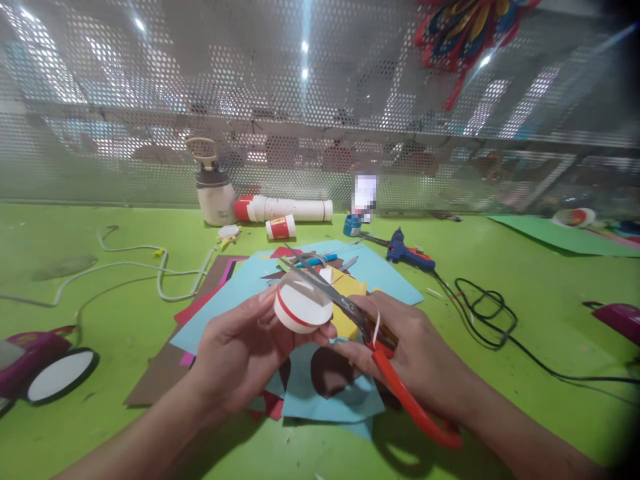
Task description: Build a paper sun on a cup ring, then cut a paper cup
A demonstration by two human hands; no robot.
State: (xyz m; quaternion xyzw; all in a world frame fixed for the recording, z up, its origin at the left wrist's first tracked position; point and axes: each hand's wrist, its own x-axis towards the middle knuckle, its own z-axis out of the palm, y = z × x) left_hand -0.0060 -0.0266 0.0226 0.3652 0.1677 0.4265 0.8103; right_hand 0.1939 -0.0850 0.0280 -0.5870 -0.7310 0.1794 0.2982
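Bright green table (500, 287) under a perforated metal screen carries coloured paper sheets (320, 393) and a blue glue gun (407, 253). Above them, the left hand (250, 350) pinches a small white round cup with a red band (301, 303). The right hand (410, 347) grips red-handled scissors (380, 353), blades open across the cup's top. This looks like trimming; closing the blades needs the cup held steady.
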